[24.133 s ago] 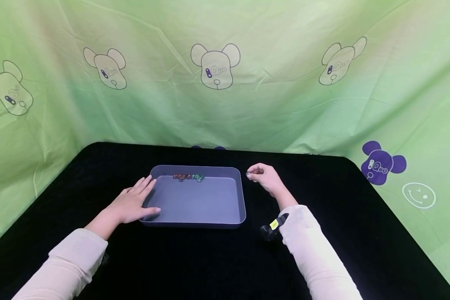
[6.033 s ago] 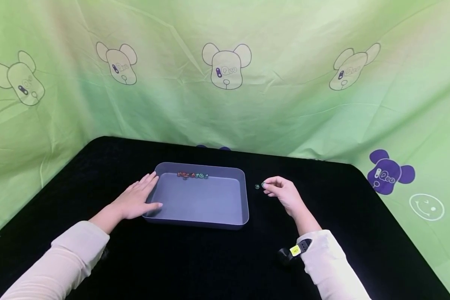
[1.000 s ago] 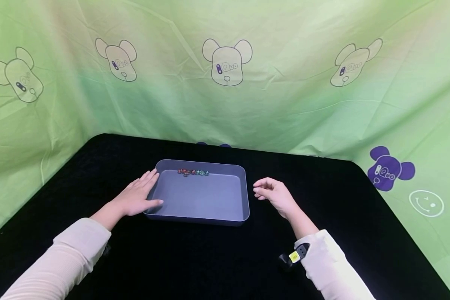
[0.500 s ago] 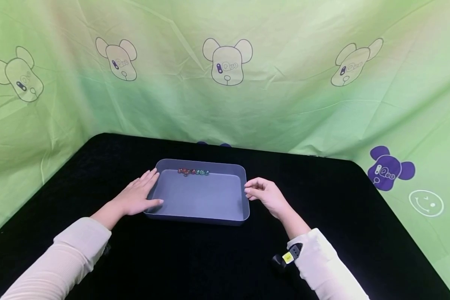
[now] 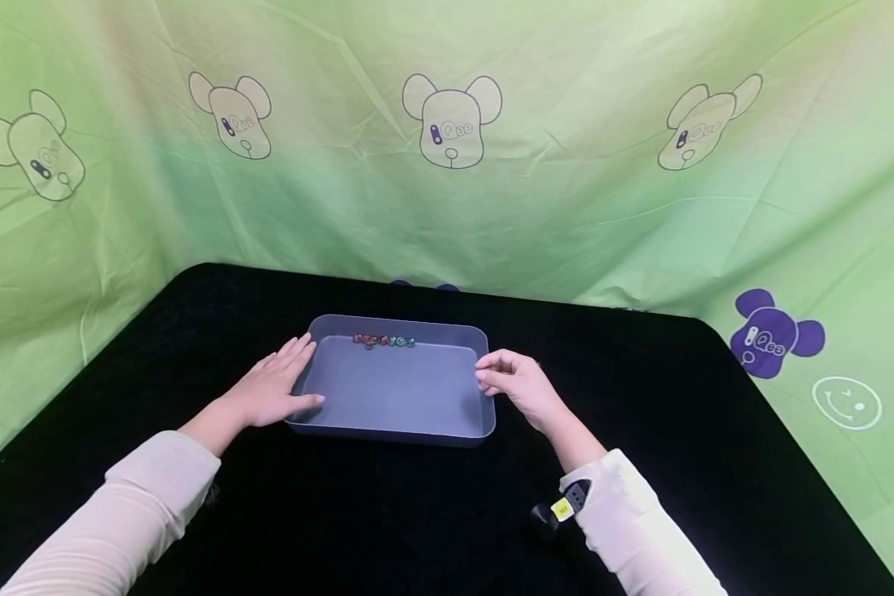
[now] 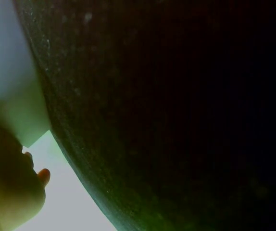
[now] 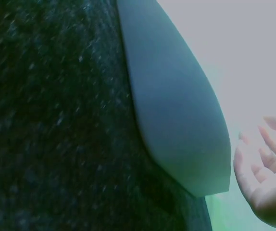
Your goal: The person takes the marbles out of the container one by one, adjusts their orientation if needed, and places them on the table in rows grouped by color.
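In the head view, my left hand point(image 5: 271, 391) rests over the left rim of a shallow grey tray point(image 5: 387, 389), its fingers straight and the thumb reaching inside. A row of small red marbles point(image 5: 368, 340) and green marbles point(image 5: 401, 341) lies along the tray's far wall. My right hand point(image 5: 520, 385) is at the tray's right rim, with its fingertips close together over the edge. No marble shows at those fingertips, and the space between them is too small to make out. In the right wrist view, the fingers point(image 7: 272, 154) are bent and overexposed.
Black cloth point(image 5: 387, 513) covers the table around the tray. A green printed curtain point(image 5: 328, 207) hangs behind and at both sides. A small black device with a yellow label point(image 5: 562, 508) is strapped at the right wrist.
Six seconds ago my right hand pinched a green marble over the cloth, beside another green marble. During the last second it has moved left to the rim. The left hand has stayed in place.
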{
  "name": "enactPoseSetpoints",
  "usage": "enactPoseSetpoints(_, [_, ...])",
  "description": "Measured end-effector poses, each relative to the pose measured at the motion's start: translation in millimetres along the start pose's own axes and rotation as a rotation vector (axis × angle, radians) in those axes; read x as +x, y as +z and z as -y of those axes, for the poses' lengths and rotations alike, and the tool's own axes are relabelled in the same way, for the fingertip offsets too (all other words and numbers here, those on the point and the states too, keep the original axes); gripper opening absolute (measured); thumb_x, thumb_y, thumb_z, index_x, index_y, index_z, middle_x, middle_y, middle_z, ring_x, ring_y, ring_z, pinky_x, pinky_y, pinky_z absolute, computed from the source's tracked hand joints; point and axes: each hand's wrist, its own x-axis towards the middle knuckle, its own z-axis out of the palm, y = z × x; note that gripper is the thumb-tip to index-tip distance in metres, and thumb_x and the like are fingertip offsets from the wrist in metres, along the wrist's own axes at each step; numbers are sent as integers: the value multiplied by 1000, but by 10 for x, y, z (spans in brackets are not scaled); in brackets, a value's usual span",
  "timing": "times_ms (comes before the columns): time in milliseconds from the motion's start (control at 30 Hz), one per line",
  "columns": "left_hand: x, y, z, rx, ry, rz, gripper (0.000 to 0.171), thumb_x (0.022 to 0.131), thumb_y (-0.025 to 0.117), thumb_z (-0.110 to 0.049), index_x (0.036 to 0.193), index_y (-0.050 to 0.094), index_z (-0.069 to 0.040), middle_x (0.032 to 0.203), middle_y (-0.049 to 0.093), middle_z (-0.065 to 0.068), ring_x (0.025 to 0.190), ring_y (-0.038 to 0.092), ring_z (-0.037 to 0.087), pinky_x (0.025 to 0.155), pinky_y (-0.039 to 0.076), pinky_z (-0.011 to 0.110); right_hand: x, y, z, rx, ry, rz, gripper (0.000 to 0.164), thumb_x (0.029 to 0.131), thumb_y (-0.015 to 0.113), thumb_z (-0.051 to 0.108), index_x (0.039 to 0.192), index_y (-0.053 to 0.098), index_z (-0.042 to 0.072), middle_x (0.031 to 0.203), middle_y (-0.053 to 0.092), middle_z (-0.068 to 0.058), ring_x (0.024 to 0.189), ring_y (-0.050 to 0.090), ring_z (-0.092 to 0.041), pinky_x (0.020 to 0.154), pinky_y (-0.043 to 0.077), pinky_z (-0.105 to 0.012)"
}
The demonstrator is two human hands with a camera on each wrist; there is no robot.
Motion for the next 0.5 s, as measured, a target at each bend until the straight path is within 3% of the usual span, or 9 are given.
enactPoseSetpoints(500, [-17,-5,-8,-9,12,-25,83,81,49,-49,136,15,2,142,8,16,128,5,32,99,11,49,123,243,60,20,-8,39,24,80,57,2,96,52,-15,76,58,-9,68,57,-15,64,47,-29])
